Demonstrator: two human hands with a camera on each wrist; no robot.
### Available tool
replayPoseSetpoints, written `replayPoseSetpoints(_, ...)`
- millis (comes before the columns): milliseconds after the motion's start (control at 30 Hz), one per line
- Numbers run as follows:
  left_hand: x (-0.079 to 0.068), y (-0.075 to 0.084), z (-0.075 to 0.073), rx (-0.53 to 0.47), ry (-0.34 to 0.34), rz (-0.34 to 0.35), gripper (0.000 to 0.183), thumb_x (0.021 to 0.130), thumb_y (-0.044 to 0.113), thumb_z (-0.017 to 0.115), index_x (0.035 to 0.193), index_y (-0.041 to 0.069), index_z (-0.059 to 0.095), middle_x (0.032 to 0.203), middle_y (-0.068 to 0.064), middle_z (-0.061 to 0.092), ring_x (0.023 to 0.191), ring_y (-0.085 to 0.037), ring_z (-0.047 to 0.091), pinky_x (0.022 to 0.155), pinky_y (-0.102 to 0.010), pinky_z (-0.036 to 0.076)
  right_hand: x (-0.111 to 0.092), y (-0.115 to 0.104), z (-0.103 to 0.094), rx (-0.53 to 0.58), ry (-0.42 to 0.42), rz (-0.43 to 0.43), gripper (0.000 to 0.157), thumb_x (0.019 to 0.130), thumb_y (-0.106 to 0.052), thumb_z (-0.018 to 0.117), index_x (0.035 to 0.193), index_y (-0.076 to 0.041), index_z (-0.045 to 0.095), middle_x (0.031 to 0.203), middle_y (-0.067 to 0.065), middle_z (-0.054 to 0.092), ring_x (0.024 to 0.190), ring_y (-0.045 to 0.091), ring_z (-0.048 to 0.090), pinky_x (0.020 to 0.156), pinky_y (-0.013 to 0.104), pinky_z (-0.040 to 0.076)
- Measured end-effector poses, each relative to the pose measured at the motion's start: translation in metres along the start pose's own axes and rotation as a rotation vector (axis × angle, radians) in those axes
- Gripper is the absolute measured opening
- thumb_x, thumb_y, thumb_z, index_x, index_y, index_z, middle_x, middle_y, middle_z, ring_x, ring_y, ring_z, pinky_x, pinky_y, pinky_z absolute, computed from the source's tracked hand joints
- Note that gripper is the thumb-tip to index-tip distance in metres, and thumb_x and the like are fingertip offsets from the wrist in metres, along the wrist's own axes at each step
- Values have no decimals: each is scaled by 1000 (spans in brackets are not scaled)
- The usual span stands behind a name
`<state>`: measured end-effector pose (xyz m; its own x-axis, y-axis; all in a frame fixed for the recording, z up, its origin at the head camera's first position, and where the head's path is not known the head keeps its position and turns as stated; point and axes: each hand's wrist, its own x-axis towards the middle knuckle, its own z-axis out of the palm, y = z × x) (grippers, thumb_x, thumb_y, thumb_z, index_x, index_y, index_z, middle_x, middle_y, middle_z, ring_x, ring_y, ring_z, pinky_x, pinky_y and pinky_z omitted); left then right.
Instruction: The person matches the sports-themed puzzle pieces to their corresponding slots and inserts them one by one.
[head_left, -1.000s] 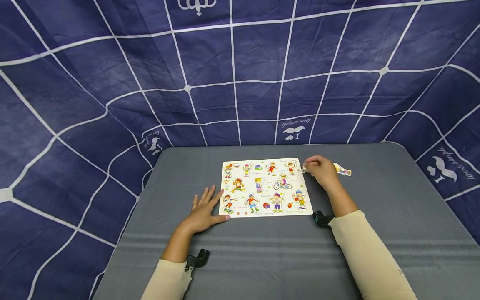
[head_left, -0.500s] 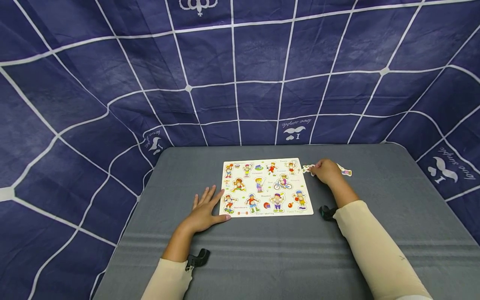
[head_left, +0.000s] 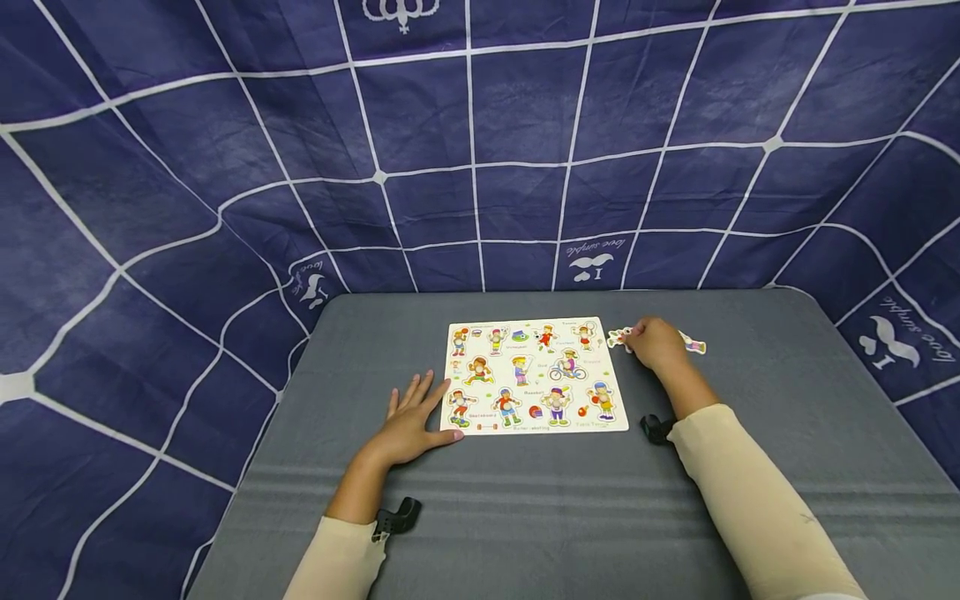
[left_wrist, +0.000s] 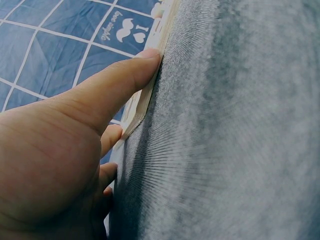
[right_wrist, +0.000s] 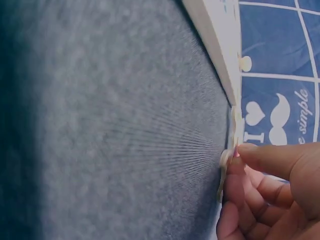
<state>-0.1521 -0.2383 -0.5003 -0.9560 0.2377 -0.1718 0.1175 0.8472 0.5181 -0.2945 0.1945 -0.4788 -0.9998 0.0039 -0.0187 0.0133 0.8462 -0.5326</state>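
Observation:
A white wooden puzzle board [head_left: 547, 421] with colourful pieces of children playing sports lies on the grey table. My left hand [head_left: 405, 429] is spread at its lower left corner. The left thumb [left_wrist: 147, 57] touches the board's edge in the left wrist view, with the forefinger at its left side. Just right of the board, my right hand [head_left: 656, 343] pinches a flat puzzle piece [head_left: 619, 336] between thumb and forefinger, low at the table. Fingers hide part of that piece. Another loose puzzle piece [head_left: 695, 345] lies beyond the hand, partly covered by it.
A grey cloth-covered table [head_left: 540, 508] spreads around the board. A dark blue curtain [head_left: 525, 200] with white grid lines rises behind and at both sides. A small pale knob [right_wrist: 246, 63] sticks up from the board in the right wrist view.
My right hand has moved right from the board's right edge, taking the pinched piece off the board and down beside it. My left hand has stayed in place.

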Motion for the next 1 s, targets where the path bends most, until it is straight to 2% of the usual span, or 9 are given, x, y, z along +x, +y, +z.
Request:
replayPoseSetpoints(167,2,0,1,2,-3,-5,97,86,60,73,163,27,24,172,-11,6,159,-36,-2,123,-66,-8,-5,-1,-1,58,79,-11,15,93,-17,64,91,-2,67,86,15,69,76,29,60,65,32,40)
replayPoseSetpoints(467,1,2,1,2,3,-5,98,86,58,74,163,25,24,172,-13,7,159,-37,-2,123,-66,-8,-15,-13,-2,173,158,-62,18,94,-16,66,100,1,68,90,17,72,74,22,62,67,29,43)
replayPoseSetpoints(833,0,2,1,2,8,1,98,85,56,75,163,23,25,171,-14,8,159,-38,-1,122,-67,-7,-21,-41,2,214,185,-131,15,93,-14,68,99,-1,67,91,16,69,84,29,63,71,30,42)
replayPoseSetpoints(1000,0,2,1,2,13,3,97,85,57,75,162,22,26,171,-14,8,159,-39,-1,122,-68,-7,-23,-57,7,217,158,-160,15,93,-15,68,100,-2,66,93,15,69,86,29,63,72,32,43)
